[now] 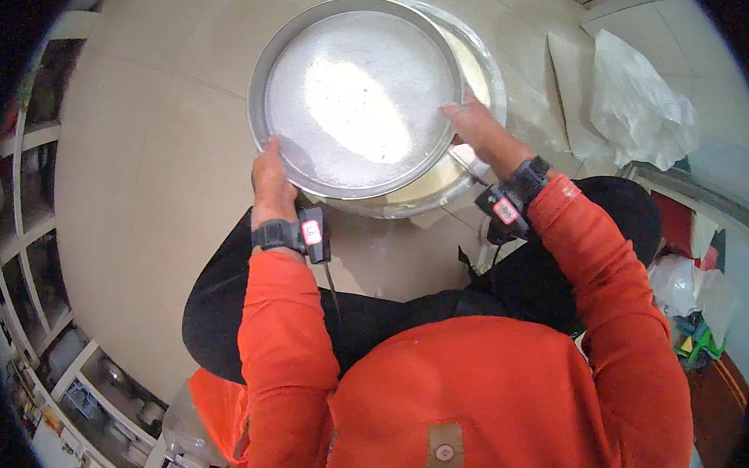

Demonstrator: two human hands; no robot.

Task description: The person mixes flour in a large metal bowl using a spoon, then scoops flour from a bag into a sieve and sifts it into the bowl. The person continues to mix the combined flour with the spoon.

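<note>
A wide round metal sieve (259, 92) is between my hands, its fine mesh dusted white. On the mesh lies an oblong patch of pale flour-like powder (356, 110) with small specks. My left hand (272, 175) grips the lower left of the rim, thumb on top. At the right side, my right hand (476, 121) holds the rim, its fingers partly hidden beneath. Under the sieve and offset to the right stands a larger round metal basin (500, 94). Pale yellow powder (470, 60) shows inside it; the sieve covers the rest.
A crumpled clear plastic bag (640, 102) lies on the tiled floor (154, 156) at the right. White shelving (33, 136) runs along the left edge. An orange plastic bag (219, 405) is by my left side. Bags and coloured items (686, 292) sit at the far right.
</note>
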